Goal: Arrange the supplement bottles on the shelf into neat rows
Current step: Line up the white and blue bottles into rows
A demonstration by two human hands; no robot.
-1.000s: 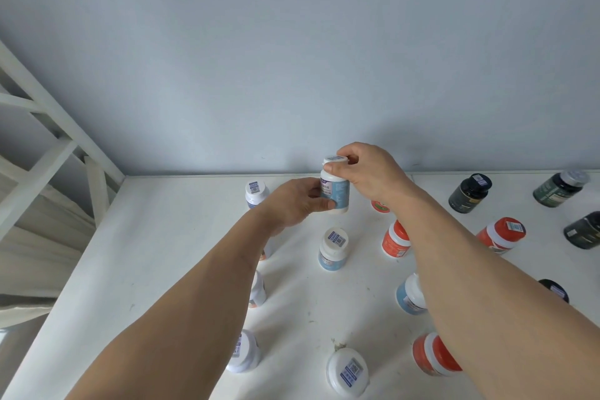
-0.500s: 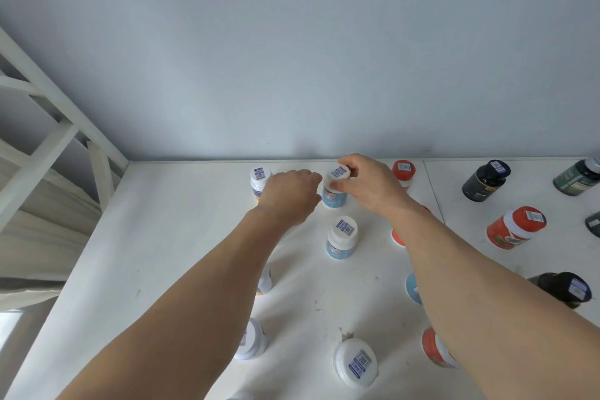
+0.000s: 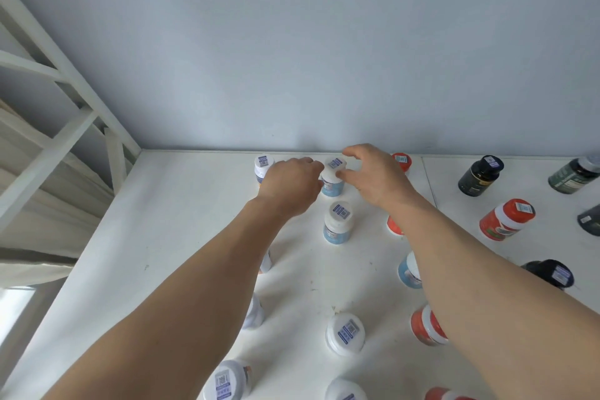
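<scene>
Nearest the camera, white-capped bottles stand scattered on the white shelf, with orange bottles to the right. Farther in, a blue-labelled bottle stands upright between the two forearms. Beyond it, near the back wall, another blue-labelled supplement bottle stands upright — the left hand curls against its side, though whether it grips I cannot tell, while the right hand touches the cap with its thumb, fingers arched loose above. Dark bottles sit far right.
</scene>
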